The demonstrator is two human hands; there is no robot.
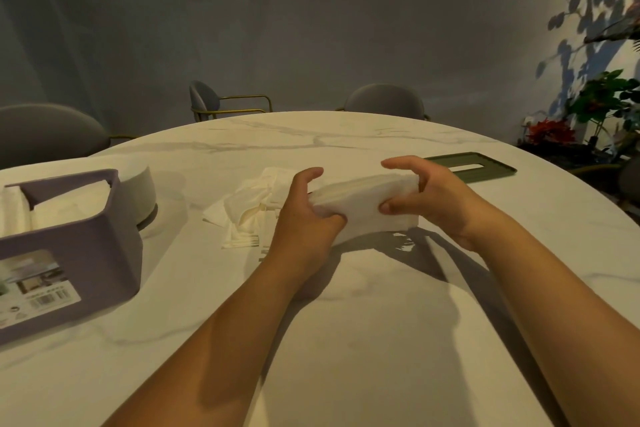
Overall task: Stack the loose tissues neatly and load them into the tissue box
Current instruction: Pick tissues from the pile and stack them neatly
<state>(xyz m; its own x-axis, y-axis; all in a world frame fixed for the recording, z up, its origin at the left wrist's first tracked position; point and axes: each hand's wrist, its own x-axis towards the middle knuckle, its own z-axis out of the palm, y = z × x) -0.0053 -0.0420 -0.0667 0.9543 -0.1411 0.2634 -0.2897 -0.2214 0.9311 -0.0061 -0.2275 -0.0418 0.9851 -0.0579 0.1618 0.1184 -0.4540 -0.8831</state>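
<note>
A thick stack of white tissues is held just above the marble table at its middle. My left hand grips the stack's left end, thumb below and fingers curled over the top. My right hand grips the right end in the same way. Behind my left hand lies a loose, rumpled heap of white tissues. A purple tissue box stands open at the left edge with white tissues inside it. A dark green lid with a slot lies flat at the far right.
A pale round container sits behind the purple box. Grey chairs stand around the table's far side. Potted plants stand at the right by the wall.
</note>
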